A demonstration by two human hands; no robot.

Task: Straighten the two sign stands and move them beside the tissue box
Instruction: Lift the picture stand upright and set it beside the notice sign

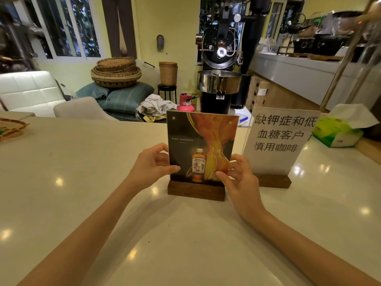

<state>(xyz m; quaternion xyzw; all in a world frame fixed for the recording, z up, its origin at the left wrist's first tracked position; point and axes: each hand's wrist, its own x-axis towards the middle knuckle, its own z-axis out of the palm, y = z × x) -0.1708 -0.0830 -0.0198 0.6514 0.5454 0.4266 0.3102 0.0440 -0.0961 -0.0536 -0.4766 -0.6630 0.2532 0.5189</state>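
Observation:
A sign stand with a whisky poster (201, 139) stands upright in a dark wooden base (195, 191) at the middle of the white counter. My left hand (153, 165) grips its left edge and my right hand (237, 178) grips its lower right edge. To its right a second sign stand with white paper and black Chinese text (278, 141) stands upright in its own wooden base (274, 181). Further right, the green tissue box (338, 132) lies near the counter's far edge, just beyond the white sign.
A woven tray (10, 127) sits at the counter's (82, 182) far left edge. Behind the counter are a black coffee roaster (220, 65), a pink gas cylinder (185, 102), stacked baskets and cushions. A metal pole (346, 58) rises at the right.

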